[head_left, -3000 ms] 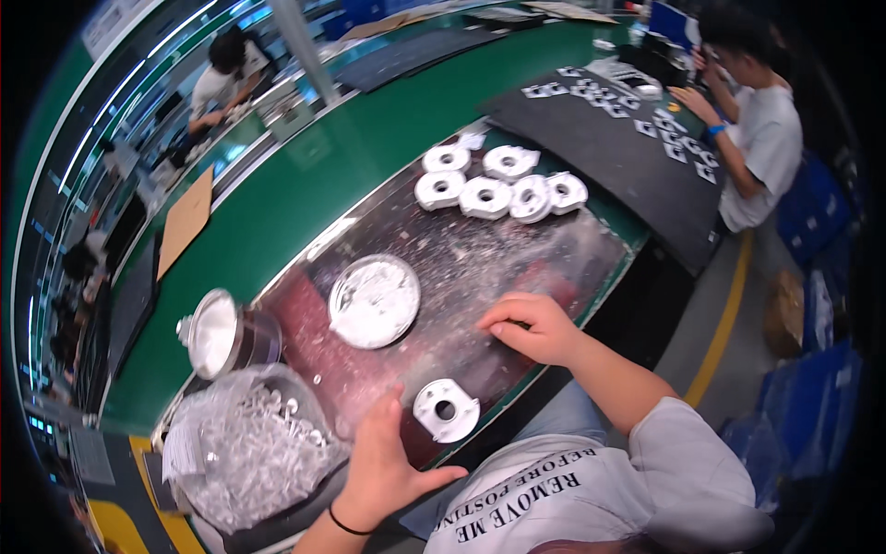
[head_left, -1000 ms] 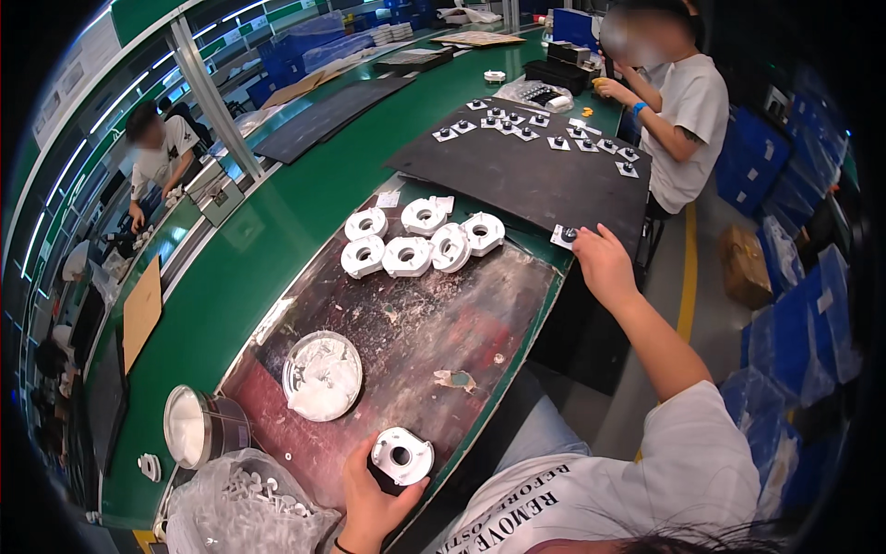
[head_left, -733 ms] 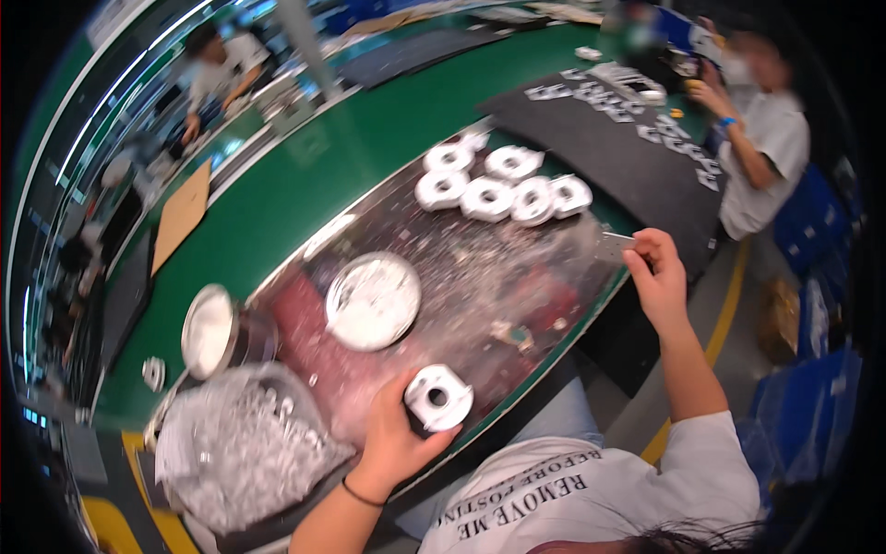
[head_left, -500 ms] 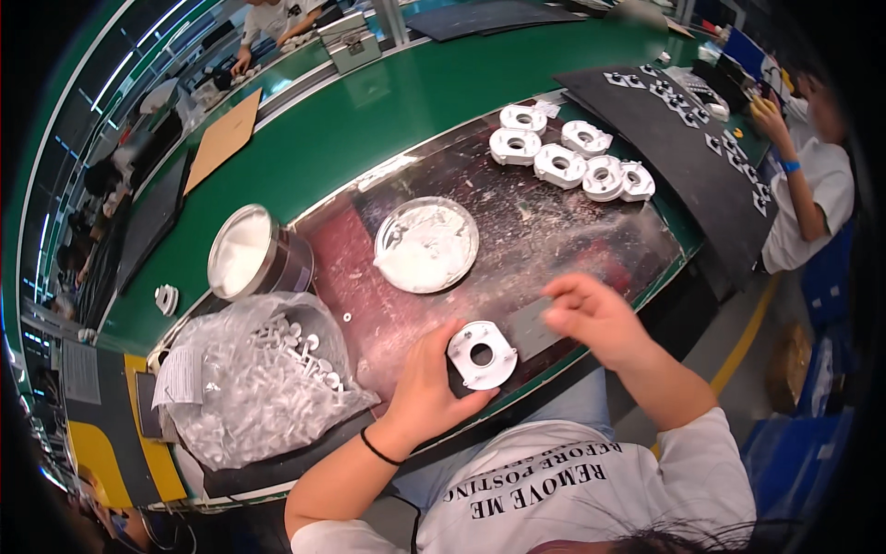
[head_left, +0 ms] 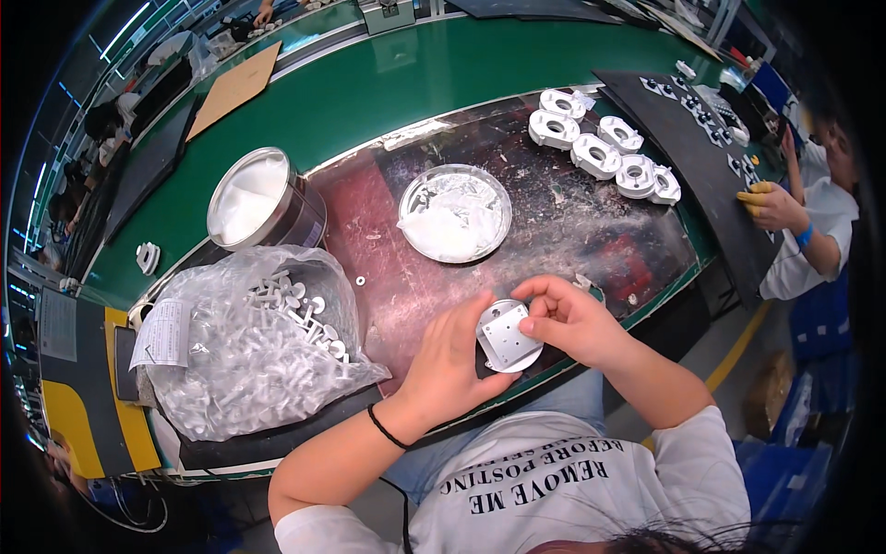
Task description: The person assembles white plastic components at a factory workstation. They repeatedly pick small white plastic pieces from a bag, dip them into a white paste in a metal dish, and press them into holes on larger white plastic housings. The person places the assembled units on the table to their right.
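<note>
Near the table's front edge, my left hand (head_left: 438,355) curls round the left side of a white round housing (head_left: 533,363), thumb at its lower rim. A pale square plate (head_left: 509,338) with small holes lies over the housing's face and hides its middle. From the other side my right hand (head_left: 577,323) has its thumb and fingertips on the plate's upper right edge; whether they pinch or only press, the view does not tell clearly. A shallow round dish (head_left: 503,235) with white paste in it stands beyond my hands.
Several white ring-shaped housings (head_left: 595,157) sit at the back right. At left are a metal tub (head_left: 300,212) of white paste and a clear bag (head_left: 231,369) of white plastic pieces. A co-worker's gloved hand (head_left: 771,205) is over a black board (head_left: 646,115) at right.
My right hand has moved left to the housing. The grey plate seen beside it before is gone from there, and a square plate now covers the housing's hole. The view has shifted slightly.
</note>
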### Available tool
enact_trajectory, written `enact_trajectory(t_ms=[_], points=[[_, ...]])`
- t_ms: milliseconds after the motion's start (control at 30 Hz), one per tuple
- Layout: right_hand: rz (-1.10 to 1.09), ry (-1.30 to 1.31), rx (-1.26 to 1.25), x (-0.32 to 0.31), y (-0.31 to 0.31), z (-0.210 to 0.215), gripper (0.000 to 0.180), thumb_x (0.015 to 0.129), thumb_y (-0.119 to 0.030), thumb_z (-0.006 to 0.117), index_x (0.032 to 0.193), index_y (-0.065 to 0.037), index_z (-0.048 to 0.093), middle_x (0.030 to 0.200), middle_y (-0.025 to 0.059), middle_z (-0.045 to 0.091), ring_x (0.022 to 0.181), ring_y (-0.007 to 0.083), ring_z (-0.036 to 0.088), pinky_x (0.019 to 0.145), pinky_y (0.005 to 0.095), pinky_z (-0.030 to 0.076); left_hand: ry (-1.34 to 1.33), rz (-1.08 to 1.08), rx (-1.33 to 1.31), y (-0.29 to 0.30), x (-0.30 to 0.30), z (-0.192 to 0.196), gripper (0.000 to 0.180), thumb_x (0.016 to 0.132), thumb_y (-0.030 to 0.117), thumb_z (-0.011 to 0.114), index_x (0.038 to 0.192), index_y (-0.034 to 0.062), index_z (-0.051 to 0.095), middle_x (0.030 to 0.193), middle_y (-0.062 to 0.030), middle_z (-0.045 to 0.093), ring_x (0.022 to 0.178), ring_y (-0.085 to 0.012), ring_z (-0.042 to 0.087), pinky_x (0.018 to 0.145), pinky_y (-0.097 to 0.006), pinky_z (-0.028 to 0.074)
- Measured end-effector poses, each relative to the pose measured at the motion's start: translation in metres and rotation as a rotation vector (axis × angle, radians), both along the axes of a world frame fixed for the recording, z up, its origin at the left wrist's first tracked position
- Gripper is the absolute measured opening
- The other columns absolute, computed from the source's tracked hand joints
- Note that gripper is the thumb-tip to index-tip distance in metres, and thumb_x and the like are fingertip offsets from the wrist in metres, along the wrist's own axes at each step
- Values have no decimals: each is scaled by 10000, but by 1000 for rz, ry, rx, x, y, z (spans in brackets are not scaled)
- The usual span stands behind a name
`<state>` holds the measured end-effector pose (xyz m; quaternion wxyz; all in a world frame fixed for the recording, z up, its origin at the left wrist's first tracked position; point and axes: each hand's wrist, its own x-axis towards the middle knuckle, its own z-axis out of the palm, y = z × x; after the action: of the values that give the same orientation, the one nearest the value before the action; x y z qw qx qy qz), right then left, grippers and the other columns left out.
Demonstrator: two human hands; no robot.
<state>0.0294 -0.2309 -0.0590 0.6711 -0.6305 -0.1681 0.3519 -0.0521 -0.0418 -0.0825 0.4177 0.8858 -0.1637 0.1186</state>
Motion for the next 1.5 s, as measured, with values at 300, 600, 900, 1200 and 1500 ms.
enact_trajectory(t_ms=[300,600,900,1200,1500], points=[[-7,-29,17,-2,5,0,310,876,-60,577,1168,-12,482,774,-35,509,717,22,483,650,189,405,2,3,22,1,0,0,993,595,196,809,1372,34,212,1220,-207,468,1106,-380,478,940,-455,372],[-9,-63,-6,-2,5,-1,263,867,-52,571,1127,-42,534,755,-54,473,672,9,430,605,171,368,3,-13,25,1,2,-2,1032,589,175,809,1383,38,165,1226,-184,479,1096,-368,494,939,-450,377],[83,-233,-121,6,0,0,265,861,-92,598,1112,-41,530,730,-42,501,646,26,440,578,188,369,2,-27,-21,0,2,-2,1012,592,172,811,1385,47,194,1253,-182,460,1119,-385,464,947,-456,369],[-322,-176,227,12,-25,-26,399,893,-90,561,1225,-77,340,778,-36,490,708,36,427,642,185,351,-64,255,175,46,-6,51,461,665,176,709,1066,20,543,987,-169,565,917,-349,538,819,-413,423],[-385,-234,194,15,-32,-30,417,862,-32,544,1243,-39,376,762,-25,473,684,34,401,634,185,330,273,633,460,124,-11,41,210,763,79,590,955,28,658,883,-179,604,837,-348,572,761,-421,456]])
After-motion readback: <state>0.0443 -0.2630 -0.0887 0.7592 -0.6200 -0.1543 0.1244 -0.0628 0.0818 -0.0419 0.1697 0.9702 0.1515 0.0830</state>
